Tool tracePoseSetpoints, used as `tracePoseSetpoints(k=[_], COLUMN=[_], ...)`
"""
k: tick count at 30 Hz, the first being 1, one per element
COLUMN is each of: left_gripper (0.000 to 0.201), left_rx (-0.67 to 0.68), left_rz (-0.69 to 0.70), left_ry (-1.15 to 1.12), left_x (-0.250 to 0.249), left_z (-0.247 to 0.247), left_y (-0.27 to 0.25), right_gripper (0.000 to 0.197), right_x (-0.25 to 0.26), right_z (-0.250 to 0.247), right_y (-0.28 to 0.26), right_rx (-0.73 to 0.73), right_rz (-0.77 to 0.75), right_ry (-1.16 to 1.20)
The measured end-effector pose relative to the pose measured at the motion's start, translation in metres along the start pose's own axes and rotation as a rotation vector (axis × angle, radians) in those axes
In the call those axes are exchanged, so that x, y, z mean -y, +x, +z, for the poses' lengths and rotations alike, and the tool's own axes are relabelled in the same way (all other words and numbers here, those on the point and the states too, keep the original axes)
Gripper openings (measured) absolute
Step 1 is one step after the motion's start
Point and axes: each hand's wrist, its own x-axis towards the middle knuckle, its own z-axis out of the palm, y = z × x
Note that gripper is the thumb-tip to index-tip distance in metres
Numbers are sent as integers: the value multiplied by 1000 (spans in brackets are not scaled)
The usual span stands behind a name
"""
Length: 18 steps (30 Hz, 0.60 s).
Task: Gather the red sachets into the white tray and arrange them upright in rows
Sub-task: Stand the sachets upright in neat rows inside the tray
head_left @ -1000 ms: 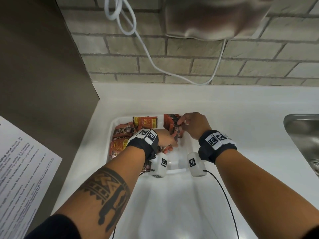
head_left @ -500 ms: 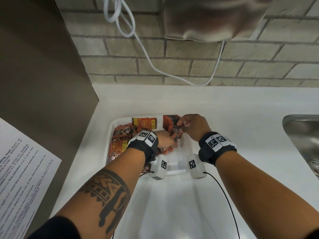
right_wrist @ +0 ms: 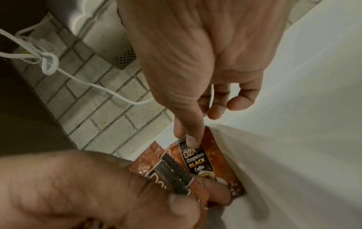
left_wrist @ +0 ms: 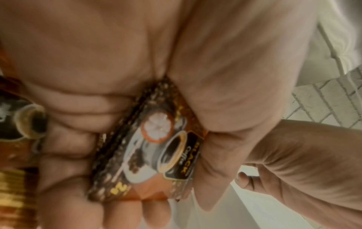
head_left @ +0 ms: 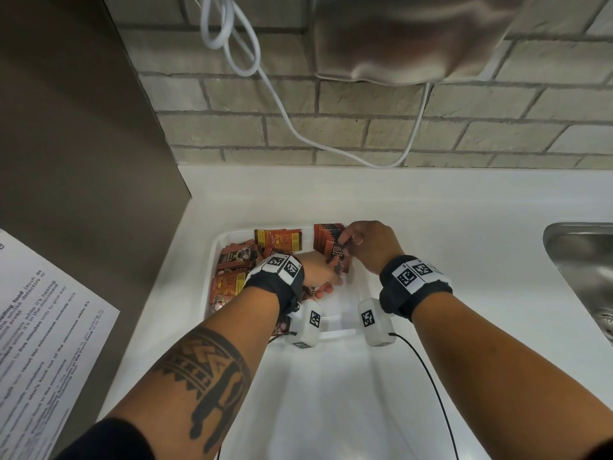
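Observation:
A white tray [head_left: 331, 335] sits on the white counter. Along its back right stands an upright row of red sachets [head_left: 326, 234]. My right hand [head_left: 351, 240] pinches the top of the front sachet [right_wrist: 195, 161] of that row, beside the tray's right wall. My left hand [head_left: 318, 273] is just left of it and grips a small bundle of sachets [left_wrist: 156, 155] between thumb and fingers. More sachets stand at the back [head_left: 278, 239]. Several lie loose in the tray's left part [head_left: 232, 280], partly hidden by my left wrist.
A steel sink [head_left: 583, 267] is set into the counter at the right. A brown panel [head_left: 83, 127] with a printed sheet [head_left: 43, 327] closes the left side. A white cable [head_left: 298, 127] hangs on the brick wall below a steel unit [head_left: 398, 38].
Both hands stay at the same place in the tray. Only the fingers at the front sachet of the row have shifted slightly.

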Motion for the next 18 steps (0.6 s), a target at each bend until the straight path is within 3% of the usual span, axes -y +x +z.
tracePoseSetpoints(k=[4,8,13,18], left_gripper=[9,9,30,37], left_rx=[24,49,-7,-42], left_rz=[-33,-39,21,220], left_ry=[-70,-124,-279,-540], left_x=[-1,0,7,15], left_z=[1,1,-12,-25], left_y=[-4,-8,-11,-20], right_gripper=[17,16,6,18], right_x=[-1,-3,-4,4], right_z=[-1,-2,-9,-15], right_y=[-1,-1,-4,-9], right_rx=[4,-23,-112,88], right_rz=[-4,-6,-50,-53], right_ry=[2,-1,118,334])
